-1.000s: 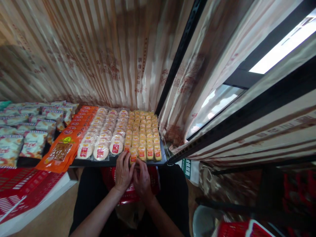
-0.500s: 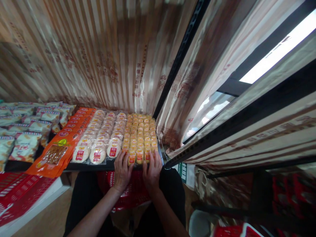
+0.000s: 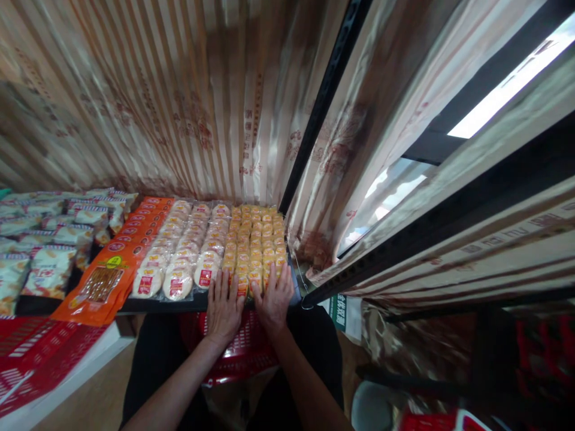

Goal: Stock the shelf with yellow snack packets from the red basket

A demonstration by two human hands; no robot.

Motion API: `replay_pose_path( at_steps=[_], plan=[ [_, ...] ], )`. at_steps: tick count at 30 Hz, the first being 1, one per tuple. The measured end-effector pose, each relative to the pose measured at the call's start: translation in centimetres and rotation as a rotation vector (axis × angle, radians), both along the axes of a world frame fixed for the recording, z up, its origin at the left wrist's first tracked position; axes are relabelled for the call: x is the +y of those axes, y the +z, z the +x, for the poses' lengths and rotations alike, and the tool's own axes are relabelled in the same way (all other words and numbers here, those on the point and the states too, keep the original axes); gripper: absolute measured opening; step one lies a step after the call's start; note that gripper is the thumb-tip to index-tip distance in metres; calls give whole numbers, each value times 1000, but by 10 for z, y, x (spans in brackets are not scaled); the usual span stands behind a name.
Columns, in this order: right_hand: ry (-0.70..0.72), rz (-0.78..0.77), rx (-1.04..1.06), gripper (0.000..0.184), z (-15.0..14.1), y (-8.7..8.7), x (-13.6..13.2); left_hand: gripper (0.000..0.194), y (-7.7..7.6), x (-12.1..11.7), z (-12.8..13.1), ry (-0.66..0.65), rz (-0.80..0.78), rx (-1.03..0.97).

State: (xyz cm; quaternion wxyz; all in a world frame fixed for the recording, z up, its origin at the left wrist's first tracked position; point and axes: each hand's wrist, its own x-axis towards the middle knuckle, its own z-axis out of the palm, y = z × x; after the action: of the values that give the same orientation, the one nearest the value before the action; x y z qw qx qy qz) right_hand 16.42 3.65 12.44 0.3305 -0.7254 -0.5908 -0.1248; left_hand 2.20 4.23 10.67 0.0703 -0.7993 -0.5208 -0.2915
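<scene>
Rows of small yellow wrapped snacks point(image 3: 256, 239) lie at the right end of the black shelf point(image 3: 148, 304). My left hand point(image 3: 224, 308) rests with outstretched fingers on the front left of these packs. Flat against their front right lies my right hand point(image 3: 274, 302), fingers apart. Both palms sit over the shelf's front edge, and the fingers cover part of the front packs. Directly left of the yellow packs are rows of round white wrapped crackers point(image 3: 178, 281).
Orange snack bags point(image 3: 105, 281) and white snack bags point(image 3: 49, 269) fill the shelf further left. A red basket point(image 3: 245, 347) stands below, between my knees. A black post point(image 3: 314, 131) rises at the right corner, before printed curtains point(image 3: 188, 90). More red baskets point(image 3: 40, 353) are lower left.
My fingers have straightened and moved forward onto the yellow packs, where they were curled at the front edge before. The right hand now lies flatter. The view has shifted slightly.
</scene>
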Motion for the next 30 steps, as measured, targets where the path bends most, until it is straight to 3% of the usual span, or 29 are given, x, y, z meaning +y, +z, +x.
replay_pose_path(
  at_steps=[20,30],
  plan=[
    [-10,50,44,62,-3,-3,1,65,-3,0,0,1,-8,-85],
    [-48,85,-11,62,-3,-6,2,64,-1,0,0,16,29,17]
  ],
)
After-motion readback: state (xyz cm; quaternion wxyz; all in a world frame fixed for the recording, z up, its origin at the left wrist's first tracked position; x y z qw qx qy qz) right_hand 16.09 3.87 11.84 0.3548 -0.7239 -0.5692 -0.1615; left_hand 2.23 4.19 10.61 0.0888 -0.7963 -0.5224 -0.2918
